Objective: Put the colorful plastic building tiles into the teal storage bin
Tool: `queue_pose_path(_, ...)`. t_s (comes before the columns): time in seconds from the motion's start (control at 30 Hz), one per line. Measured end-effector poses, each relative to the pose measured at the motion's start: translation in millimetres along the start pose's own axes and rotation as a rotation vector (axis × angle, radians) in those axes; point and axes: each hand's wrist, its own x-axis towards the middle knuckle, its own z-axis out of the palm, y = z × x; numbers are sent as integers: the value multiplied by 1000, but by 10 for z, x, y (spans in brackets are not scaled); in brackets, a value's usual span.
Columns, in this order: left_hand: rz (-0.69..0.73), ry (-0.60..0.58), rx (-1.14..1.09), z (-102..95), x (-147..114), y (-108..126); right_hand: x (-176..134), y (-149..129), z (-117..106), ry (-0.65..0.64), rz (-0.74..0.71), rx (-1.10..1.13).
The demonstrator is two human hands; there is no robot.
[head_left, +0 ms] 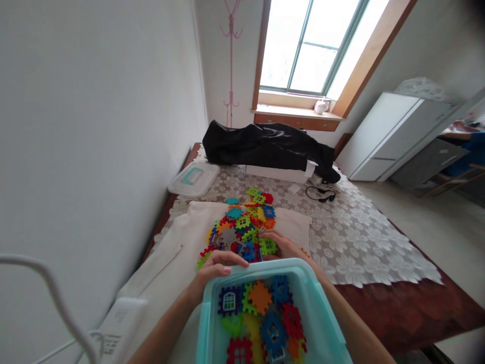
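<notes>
A light turquoise plastic bin (324,290) stands nearest me, with colourful notched building blocks (261,298) inside. My left hand (214,268) is closed over the bin's far left rim, fingers lying along the edge. Beyond the bin is a heaped pile of similar blocks (242,222), in red, blue, green, orange and yellow, some with window shapes. My right hand (286,247) reaches past the bin to the pile's right side. Its fingers are apart beside a green window block (268,246), and the bin rim partly hides its underside.
The pile lies on a cream cloth (291,222) over a lace tablecloth (348,237). A clear lid with a turquoise handle (194,179) rests at the left wall. Farther back are a black cover (265,144) and a black headset (321,193). A white power strip (121,323) lies lower left.
</notes>
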Motion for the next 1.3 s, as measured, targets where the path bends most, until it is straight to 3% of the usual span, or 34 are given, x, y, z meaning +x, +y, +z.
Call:
queue_pose_path(0.2, -11, 36, 42, -38, 6, -24, 48, 196, 66, 281, 86, -61)
queue_pose_path(0.43, -10, 32, 37, -39, 19, -31, 89, 104, -7, 495, 166, 42)
queue_pose_path(0.5, -7, 27, 30, -40, 28, -39, 110, 60, -20, 520, 218, 200)
queue_pose_path(0.6, 2, 20, 27, -56, 33, -60, 125, -17, -48, 524, 284, 611)
queue_pose_path(0.7, 7, 25, 43, -79, 31, -83, 62, -140, -136, 552, 203, 892)
queue_pose_path(0.77, 7, 24, 49, -87, 29, -93, -38, -259, -255, 470, 116, 929)
queue_pose_path(0.83, 4, 29, 47, -87, 27, -98, -161, -390, -413, 238, 37, 871)
queue_pose_path(0.9, -11, 32, 39, -81, 27, -98, -262, -497, -570, -95, -41, 731)
queue_pose_path(0.93, -19, 31, 34, -77, 26, -96, -290, -528, -630, -208, -76, 665)
queue_pose_path(0.97, -25, 25, 32, -74, 26, -92, -301, -537, -669, -242, -100, 626)
queue_pose_path(1.03, -26, 20, 27, -66, 24, -79, -269, -493, -673, -78, -93, 616)
queue_pose_path(1.13, -18, 38, 17, -52, 22, -46, -138, -324, -541, 286, 88, 470)
queue_pose_path(1.2, -25, 50, 9, -37, 20, -23, -52, -213, -424, 292, 213, 190)
queue_pose_path(1.3, -32, 61, 6, -16, 12, 3, 5, -111, -273, 116, 290, -128)
